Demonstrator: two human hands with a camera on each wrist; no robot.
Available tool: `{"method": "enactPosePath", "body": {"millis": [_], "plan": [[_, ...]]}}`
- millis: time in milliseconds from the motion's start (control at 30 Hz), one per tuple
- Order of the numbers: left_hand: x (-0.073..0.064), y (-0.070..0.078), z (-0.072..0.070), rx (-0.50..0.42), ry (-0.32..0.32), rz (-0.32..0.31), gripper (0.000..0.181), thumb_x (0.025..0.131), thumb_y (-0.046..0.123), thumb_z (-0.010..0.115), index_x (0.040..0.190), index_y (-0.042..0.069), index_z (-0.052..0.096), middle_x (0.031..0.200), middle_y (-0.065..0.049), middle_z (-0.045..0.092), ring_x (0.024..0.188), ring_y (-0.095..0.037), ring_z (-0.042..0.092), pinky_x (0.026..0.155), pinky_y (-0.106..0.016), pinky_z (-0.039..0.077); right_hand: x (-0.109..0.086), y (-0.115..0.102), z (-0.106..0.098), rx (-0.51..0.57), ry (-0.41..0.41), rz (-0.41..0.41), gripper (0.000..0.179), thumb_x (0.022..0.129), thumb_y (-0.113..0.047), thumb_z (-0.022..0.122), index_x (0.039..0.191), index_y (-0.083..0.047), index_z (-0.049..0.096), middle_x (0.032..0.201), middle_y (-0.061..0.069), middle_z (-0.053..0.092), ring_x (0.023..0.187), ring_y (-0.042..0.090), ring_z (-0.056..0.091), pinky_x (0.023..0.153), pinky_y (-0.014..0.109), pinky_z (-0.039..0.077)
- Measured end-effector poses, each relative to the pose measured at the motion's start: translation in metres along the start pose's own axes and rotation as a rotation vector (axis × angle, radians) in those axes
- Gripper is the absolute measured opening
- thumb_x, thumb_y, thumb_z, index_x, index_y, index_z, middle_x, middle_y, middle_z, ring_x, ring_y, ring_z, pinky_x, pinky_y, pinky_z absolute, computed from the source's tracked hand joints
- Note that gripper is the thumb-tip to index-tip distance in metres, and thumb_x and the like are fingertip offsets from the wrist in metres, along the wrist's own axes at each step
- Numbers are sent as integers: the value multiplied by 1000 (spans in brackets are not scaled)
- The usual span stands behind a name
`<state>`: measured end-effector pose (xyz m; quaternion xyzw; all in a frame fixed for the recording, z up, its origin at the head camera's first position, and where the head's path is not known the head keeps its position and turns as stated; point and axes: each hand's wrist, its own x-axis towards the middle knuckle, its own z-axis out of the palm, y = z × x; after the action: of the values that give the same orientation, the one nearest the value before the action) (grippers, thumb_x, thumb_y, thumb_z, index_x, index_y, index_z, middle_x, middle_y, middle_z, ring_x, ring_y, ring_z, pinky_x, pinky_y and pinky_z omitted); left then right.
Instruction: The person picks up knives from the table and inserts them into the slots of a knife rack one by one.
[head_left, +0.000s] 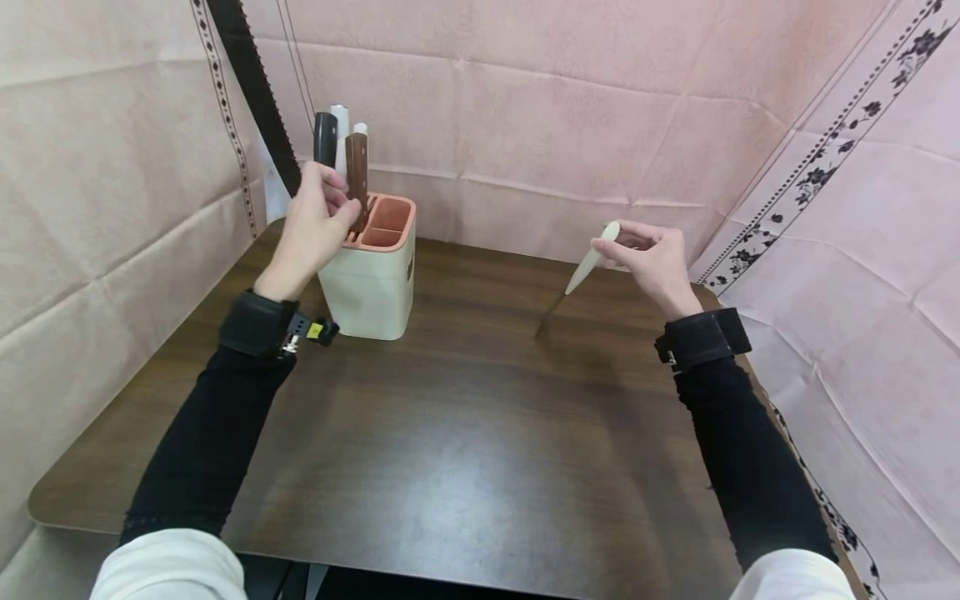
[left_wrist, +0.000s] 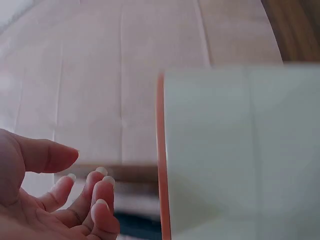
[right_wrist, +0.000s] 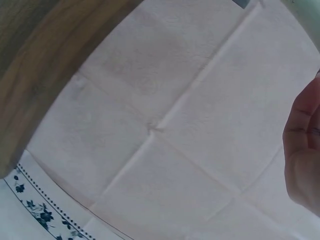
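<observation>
At the far left of the table stands a pale green knife holder (head_left: 367, 292) with an orange divided top. Upright in it are a brown handle (head_left: 358, 171), a black handle (head_left: 326, 137) and white handles (head_left: 341, 125). My left hand (head_left: 313, 221) is beside the brown handle; the left wrist view shows its thumb and bent fingers (left_wrist: 102, 195) apart, with nothing between them. On the right, my right hand (head_left: 648, 258) pinches a knife by its pale green handle (head_left: 596, 257), the narrow dark blade slanting down-left. In the right wrist view only part of that hand (right_wrist: 305, 145) shows.
The brown wooden table (head_left: 435, 417) has rounded corners. Creased pale pink cloth (head_left: 562, 125) hangs behind it and on both sides, with a flowered border (head_left: 817, 175) at right. A black strip (head_left: 258, 92) runs down the back left corner.
</observation>
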<state>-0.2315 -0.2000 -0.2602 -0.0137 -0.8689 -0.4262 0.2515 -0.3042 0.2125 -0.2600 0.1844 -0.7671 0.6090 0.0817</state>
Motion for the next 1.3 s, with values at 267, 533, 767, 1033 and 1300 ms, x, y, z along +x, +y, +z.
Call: {"method": "enactPosePath", "body": {"millis": [267, 533, 767, 1033, 1300], "plan": [[-3, 15, 29, -61, -87, 39, 28, 96, 13, 52, 119, 2, 43, 105, -17, 55, 91, -24, 52, 74, -28, 40, -4, -15, 1, -122, -1, -23, 28, 79, -15, 79, 105, -6, 74, 77, -12, 73, 69, 1, 68, 65, 17, 54], [-3, 31, 58, -99, -214, 89, 34, 94, 14, 58, 124, 2, 48, 106, -18, 60, 95, -28, 56, 80, -31, 41, -5, -22, 3, -138, 2, -56, 24, 80, -15, 78, 102, -6, 74, 74, -14, 71, 64, -1, 65, 62, 17, 53], [-4, 43, 78, -100, -282, 89, 35, 94, 17, 60, 125, 4, 51, 106, -16, 61, 97, -27, 57, 81, -33, 42, -6, -29, 7, -162, -8, -74, 24, 81, -16, 77, 102, -4, 74, 73, -13, 71, 62, 0, 64, 61, 18, 53], [-5, 48, 90, -90, -344, 89, 38, 94, 20, 61, 127, 4, 51, 108, -16, 61, 98, -27, 57, 83, -36, 45, -8, -39, 13, -233, -18, -88, 33, 83, -17, 75, 109, 2, 71, 75, -16, 69, 66, 1, 64, 62, 16, 51], [-4, 56, 96, -64, -391, 109, 36, 93, 23, 63, 124, 6, 55, 109, -14, 63, 101, -25, 59, 88, -37, 45, -10, -46, 19, -241, -29, -109, 32, 84, -15, 74, 110, 1, 70, 74, -15, 68, 62, -1, 60, 58, 16, 48]]}}
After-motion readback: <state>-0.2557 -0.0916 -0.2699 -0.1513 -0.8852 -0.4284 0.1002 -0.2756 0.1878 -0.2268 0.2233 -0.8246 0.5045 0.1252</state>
